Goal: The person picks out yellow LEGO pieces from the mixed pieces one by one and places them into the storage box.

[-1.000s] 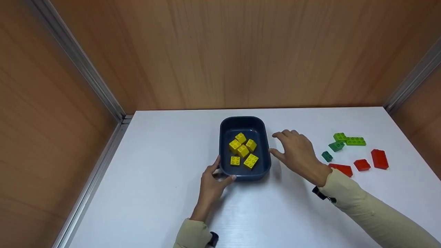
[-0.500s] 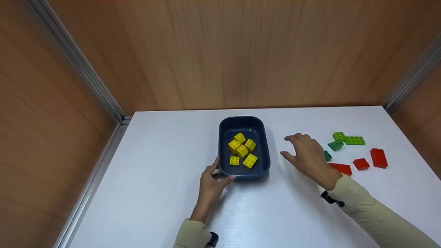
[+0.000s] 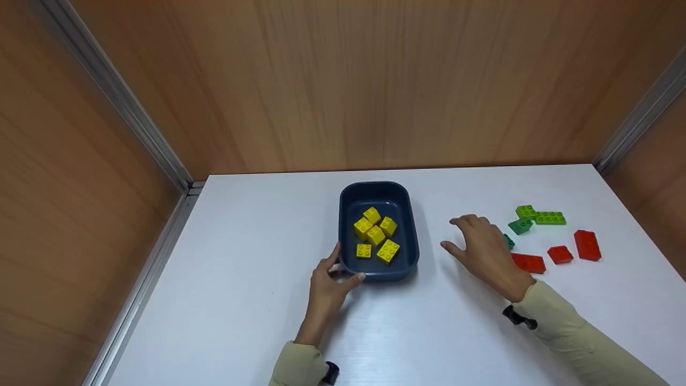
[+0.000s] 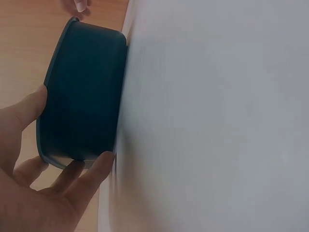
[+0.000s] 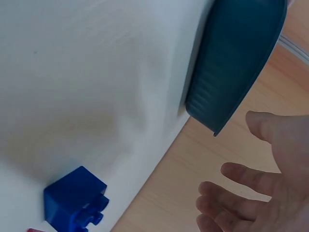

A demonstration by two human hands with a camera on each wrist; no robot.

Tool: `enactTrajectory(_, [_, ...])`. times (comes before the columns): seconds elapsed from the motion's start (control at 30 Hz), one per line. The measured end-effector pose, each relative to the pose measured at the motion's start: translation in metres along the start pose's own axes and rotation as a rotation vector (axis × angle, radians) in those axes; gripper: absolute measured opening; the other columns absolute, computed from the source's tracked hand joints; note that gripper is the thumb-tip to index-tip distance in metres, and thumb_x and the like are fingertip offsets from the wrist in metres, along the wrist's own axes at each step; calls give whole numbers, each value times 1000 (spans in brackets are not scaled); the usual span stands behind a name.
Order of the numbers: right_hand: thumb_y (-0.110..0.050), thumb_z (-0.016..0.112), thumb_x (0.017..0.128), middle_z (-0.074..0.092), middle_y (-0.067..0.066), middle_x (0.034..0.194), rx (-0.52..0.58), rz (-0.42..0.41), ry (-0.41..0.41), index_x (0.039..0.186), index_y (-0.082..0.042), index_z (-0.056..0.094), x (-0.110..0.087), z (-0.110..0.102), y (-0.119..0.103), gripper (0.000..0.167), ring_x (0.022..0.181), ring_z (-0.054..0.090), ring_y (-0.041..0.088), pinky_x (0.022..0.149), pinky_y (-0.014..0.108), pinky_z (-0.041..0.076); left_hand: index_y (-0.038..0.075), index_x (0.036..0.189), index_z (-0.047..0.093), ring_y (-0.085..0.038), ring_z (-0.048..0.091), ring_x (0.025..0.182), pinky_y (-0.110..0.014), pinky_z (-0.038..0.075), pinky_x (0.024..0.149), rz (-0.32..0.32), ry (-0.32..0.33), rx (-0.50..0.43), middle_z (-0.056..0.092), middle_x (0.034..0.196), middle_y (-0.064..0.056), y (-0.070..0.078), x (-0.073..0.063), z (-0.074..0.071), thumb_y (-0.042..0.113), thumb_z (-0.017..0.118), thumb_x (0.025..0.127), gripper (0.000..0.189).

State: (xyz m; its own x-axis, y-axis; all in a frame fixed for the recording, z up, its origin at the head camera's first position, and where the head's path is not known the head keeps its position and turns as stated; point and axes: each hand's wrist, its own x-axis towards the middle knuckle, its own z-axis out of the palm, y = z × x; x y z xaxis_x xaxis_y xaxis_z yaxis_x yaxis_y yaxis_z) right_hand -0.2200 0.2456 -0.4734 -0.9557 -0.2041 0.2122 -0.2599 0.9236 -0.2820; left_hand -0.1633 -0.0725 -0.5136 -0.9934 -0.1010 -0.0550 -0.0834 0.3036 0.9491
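Observation:
A dark blue rectangular container [image 3: 399, 274] stands mid-table in the head view, with several yellow toy bricks [image 3: 376, 235] lying loose inside. My left hand [image 3: 327, 295] grips its near left corner, the thumb on one side and the fingers on another; the left wrist view shows these fingertips against the container wall [image 4: 84, 87]. To the right of the container, my right hand [image 3: 485, 254] hovers with thumb and fingers spread, holding nothing. It partly covers a dark green brick [image 3: 509, 242], while the right wrist view has a blue-looking brick [image 5: 75, 198] on the table.
Right of my right hand lie light green bricks [image 3: 550, 218], another dark green brick [image 3: 520, 226] and red bricks [image 3: 588, 245]. The white table [image 3: 241, 257] ends at a wooden back panel [image 3: 343, 91], with side panels left and right.
My right hand has moved right and slightly nearer, away from the container's right side toward the loose bricks. The left hand keeps its grip, and the container's contents look the same.

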Motion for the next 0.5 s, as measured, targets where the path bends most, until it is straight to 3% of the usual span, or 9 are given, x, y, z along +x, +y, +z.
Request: enactTrajectory(0.5, [-38, 76, 98, 41, 31, 161, -31, -22, -86, 158, 2, 42, -5, 14, 6, 80, 146, 41, 50, 121, 68, 33, 7, 164, 38, -35, 62, 122, -44, 57, 103, 19, 6, 68, 58, 140, -20, 2, -2, -2, 15, 87, 89, 90])
